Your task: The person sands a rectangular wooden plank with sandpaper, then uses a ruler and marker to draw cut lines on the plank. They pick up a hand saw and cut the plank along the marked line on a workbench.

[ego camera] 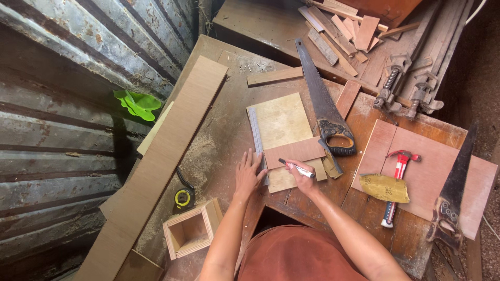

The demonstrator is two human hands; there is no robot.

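The small reddish board [294, 152] — thin, stiff, light, likely to slide — lies across a pale panel [281, 122] on the surface, left hand [249, 174] flat beside it, right hand [302, 174] pinching a marker [297, 168]

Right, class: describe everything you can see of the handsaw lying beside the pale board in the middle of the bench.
The handsaw lies flat on the wooden workbench, its blade running diagonally from the far end down towards the person. The blade is long, dark grey metal, narrow at the tip and widening towards the handle, with teeth along its right-hand edge. The handle is black with an orange-lined grip opening. It lies just right of the pale board and looks to overlap a reddish strip. Neither hand touches it.
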